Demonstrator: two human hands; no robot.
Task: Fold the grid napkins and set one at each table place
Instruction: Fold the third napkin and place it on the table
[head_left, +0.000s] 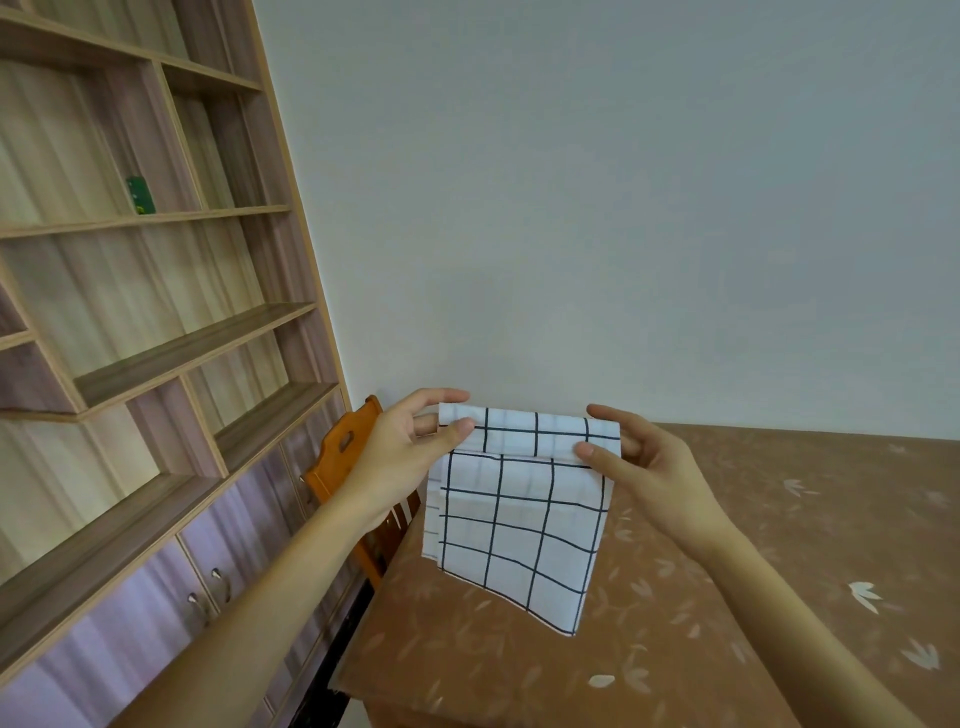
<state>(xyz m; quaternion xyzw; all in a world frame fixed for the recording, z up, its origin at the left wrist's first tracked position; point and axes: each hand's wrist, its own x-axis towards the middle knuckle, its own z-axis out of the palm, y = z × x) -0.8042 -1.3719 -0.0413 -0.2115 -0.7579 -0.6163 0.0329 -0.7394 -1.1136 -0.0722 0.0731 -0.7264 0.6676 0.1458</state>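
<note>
Mid-fold, nothing placed that you can see.
Your left hand (410, 447) and right hand (636, 460) each pinch the grid napkin's (519, 525) top fold, hanging above the table (727, 597); finishing and placing remain.

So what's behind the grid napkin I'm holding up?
The leaf-print tablecloth and, at its left edge, an orange wooden chair. The grid napkin, pinched by left hand and right hand, hides the table corner.

Tabletop (810, 525) against the pale wall, covered edge to edge by a brown tablecloth (519, 670) with pale leaf print, cloth lying smooth, draping over the near-left corner
</note>
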